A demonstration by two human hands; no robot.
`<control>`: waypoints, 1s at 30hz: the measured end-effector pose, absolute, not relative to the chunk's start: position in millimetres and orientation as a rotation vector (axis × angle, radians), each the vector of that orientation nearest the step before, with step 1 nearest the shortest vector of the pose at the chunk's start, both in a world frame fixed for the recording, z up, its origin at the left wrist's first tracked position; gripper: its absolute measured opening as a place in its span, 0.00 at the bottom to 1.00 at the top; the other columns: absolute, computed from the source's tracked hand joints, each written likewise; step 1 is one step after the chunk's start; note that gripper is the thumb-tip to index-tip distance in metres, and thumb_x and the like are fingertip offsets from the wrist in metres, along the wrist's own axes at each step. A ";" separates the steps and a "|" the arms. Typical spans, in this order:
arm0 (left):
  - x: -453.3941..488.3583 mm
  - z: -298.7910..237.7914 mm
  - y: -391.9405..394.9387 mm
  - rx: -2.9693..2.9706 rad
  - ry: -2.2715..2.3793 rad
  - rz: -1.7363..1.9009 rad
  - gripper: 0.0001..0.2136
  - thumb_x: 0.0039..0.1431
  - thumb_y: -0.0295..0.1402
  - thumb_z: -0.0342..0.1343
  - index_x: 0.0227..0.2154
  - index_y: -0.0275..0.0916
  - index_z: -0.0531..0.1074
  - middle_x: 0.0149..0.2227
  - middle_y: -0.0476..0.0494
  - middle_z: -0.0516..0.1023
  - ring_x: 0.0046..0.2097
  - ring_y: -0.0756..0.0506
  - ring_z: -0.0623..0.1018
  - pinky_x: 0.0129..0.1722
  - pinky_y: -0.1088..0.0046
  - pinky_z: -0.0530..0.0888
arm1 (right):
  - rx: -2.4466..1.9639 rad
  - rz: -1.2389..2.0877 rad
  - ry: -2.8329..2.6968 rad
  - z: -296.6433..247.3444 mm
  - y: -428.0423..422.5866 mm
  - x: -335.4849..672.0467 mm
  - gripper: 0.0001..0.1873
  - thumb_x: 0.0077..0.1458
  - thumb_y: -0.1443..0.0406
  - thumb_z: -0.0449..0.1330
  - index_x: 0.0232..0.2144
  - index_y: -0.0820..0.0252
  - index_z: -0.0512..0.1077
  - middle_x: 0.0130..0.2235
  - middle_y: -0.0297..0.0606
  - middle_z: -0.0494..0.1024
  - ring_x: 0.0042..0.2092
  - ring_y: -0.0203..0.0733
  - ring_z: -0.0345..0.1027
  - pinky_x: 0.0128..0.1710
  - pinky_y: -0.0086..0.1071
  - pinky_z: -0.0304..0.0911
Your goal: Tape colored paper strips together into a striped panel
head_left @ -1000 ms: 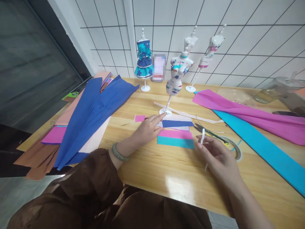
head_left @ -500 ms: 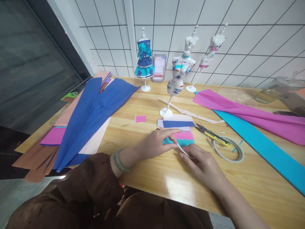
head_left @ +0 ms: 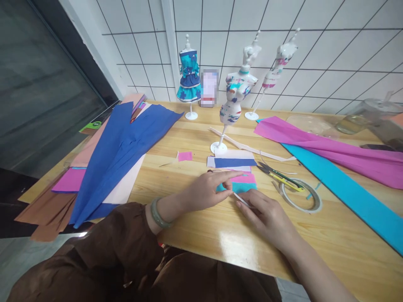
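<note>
My left hand [head_left: 209, 188] rests on a small pink and teal paper piece [head_left: 244, 181] on the wooden table [head_left: 330, 247], fingers curled and index finger stretched over it. My right hand [head_left: 267, 216] pinches a thin white strip [head_left: 241, 198] whose far end meets the left fingertips at the paper's near edge. Just behind lies a white and blue paper piece [head_left: 234, 162]. A bare white mannequin [head_left: 234, 98] with coloured blotches stands on its stand behind that.
Scissors [head_left: 278, 175] and a tape ring [head_left: 300, 196] lie right of the hands. Long blue sheets [head_left: 119, 147] and other coloured sheets cover the left; pink [head_left: 330, 147] and teal sheets [head_left: 346, 188] run along the right. A dressed mannequin [head_left: 189, 77] and another bare one [head_left: 278, 65] stand at the wall.
My right hand has brought the white strip down and left to the pink and teal piece. My left hand moved from the far papers back onto that piece.
</note>
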State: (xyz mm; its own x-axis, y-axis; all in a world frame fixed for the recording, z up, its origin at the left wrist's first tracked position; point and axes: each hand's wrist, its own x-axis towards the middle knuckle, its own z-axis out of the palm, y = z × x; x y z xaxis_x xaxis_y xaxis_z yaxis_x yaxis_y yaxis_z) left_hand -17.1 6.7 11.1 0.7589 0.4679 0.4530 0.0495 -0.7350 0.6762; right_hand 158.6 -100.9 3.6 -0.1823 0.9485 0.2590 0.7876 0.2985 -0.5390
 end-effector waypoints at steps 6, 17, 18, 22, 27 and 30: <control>-20.6 22.4 0.6 2.280 0.353 0.950 0.20 0.56 0.24 0.49 0.53 0.39 0.61 0.30 0.50 0.73 0.39 0.51 0.73 0.53 0.67 0.66 | -1.517 0.388 -1.885 0.7 -103.7 162.5 0.21 0.58 0.65 0.53 0.54 0.54 0.63 0.39 0.42 0.74 0.37 0.41 0.70 0.33 0.35 0.66; -30.1 32.3 0.8 2.240 0.407 0.958 0.21 0.55 0.23 0.50 0.53 0.37 0.60 0.31 0.50 0.73 0.37 0.51 0.74 0.46 0.70 0.70 | -1.541 0.471 -1.793 5.8 -104.7 167.6 0.08 0.55 0.62 0.57 0.36 0.53 0.75 0.46 0.44 0.71 0.47 0.47 0.69 0.40 0.38 0.68; -30.6 33.2 0.7 2.249 0.398 0.966 0.21 0.55 0.23 0.50 0.53 0.37 0.60 0.31 0.50 0.73 0.37 0.51 0.74 0.47 0.69 0.69 | -1.534 0.449 -1.791 5.4 -104.2 167.9 0.07 0.55 0.63 0.58 0.36 0.53 0.75 0.46 0.44 0.72 0.47 0.48 0.68 0.41 0.39 0.67; -33.0 39.1 -3.6 2.313 0.299 1.003 0.22 0.55 0.22 0.50 0.54 0.38 0.59 0.32 0.50 0.72 0.38 0.51 0.74 0.51 0.66 0.68 | -1.495 0.391 -1.766 5.2 -102.6 167.2 0.06 0.54 0.64 0.58 0.34 0.54 0.75 0.47 0.43 0.71 0.49 0.47 0.67 0.45 0.40 0.65; -36.6 45.8 -7.2 2.326 0.207 1.058 0.24 0.54 0.20 0.51 0.54 0.40 0.59 0.32 0.49 0.72 0.39 0.50 0.73 0.48 0.68 0.70 | -1.419 0.518 -1.778 6.0 -102.3 165.8 0.12 0.57 0.66 0.54 0.41 0.50 0.75 0.39 0.40 0.74 0.42 0.42 0.70 0.39 0.36 0.66; -38.9 47.4 -3.0 2.304 0.286 1.051 0.24 0.53 0.20 0.51 0.54 0.40 0.59 0.31 0.49 0.72 0.37 0.51 0.73 0.47 0.68 0.70 | -1.396 0.571 -1.758 5.9 -103.1 165.3 0.17 0.58 0.67 0.54 0.48 0.49 0.72 0.34 0.37 0.74 0.35 0.38 0.69 0.35 0.33 0.66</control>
State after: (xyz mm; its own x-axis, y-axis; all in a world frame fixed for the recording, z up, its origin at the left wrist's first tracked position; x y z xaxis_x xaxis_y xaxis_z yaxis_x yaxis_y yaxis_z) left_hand -38.9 -3.0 47.4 0.6659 0.4162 0.6192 -0.0447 -0.8062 0.5900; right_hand 165.3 -103.1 5.9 -0.0685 0.9488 0.3084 0.5868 0.2883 -0.7567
